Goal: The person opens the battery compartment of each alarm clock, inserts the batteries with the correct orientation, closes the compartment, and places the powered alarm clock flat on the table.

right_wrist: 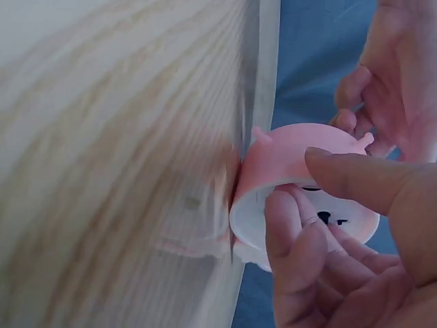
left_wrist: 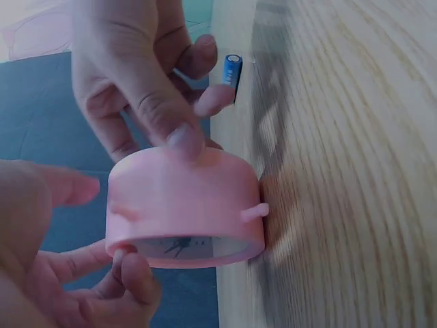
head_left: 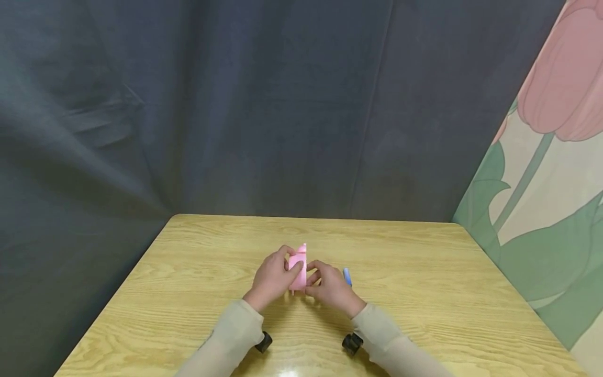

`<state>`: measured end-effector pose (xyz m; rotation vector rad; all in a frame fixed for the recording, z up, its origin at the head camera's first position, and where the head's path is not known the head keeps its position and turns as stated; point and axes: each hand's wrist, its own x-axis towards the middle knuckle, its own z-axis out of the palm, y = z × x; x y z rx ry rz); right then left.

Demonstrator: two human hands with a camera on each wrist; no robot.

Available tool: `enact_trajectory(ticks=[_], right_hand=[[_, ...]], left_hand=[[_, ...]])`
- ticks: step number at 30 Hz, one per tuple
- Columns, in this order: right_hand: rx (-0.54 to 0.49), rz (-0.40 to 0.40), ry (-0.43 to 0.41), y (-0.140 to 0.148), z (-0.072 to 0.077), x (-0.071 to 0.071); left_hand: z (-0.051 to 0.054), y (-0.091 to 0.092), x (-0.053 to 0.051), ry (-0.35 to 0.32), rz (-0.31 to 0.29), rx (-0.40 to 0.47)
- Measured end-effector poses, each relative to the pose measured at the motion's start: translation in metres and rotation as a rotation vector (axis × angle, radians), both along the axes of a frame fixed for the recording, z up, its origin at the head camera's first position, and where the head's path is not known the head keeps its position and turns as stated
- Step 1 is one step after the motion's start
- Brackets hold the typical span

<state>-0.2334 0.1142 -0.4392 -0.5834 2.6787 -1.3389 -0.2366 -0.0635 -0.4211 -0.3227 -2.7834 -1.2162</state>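
We see the left hand (head_left: 271, 275) and right hand (head_left: 332, 289) grasping the pink clock (head_left: 299, 283); the blue battery (head_left: 347, 276) lies beside the right, toward the table's right edge (head_left: 523, 306).

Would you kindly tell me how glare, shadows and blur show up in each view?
Head view: a small patch of glare on the tabletop at the bottom edge, soft shadows below the pink clock; left wrist view: hazy, with darker patches on the wood beside the clock; right wrist view: dim, bluish, wood grain looking smeared.
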Motion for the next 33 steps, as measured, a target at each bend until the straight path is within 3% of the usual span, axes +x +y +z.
enact_trajectory(ticks=[7, 12, 17, 25, 33], right_hand=[[0.042, -0.040, 0.088, -0.004, -0.001, 0.000], [0.044, -0.059, 0.135, -0.006, -0.001, 0.001], [0.052, -0.081, 0.183, -0.007, -0.001, 0.001], [0.068, -0.065, 0.269, -0.007, 0.006, 0.005], [0.095, 0.029, 0.304, -0.008, 0.003, 0.002]], left_hand=[[-0.002, 0.009, -0.001, 0.050, 0.111, -0.146], [-0.002, 0.011, -0.001, 0.066, 0.139, -0.144], [-0.003, 0.009, -0.001, 0.034, 0.156, -0.116], [-0.008, -0.004, -0.004, 0.002, 0.129, -0.011], [-0.016, -0.010, -0.006, -0.063, 0.072, 0.036]])
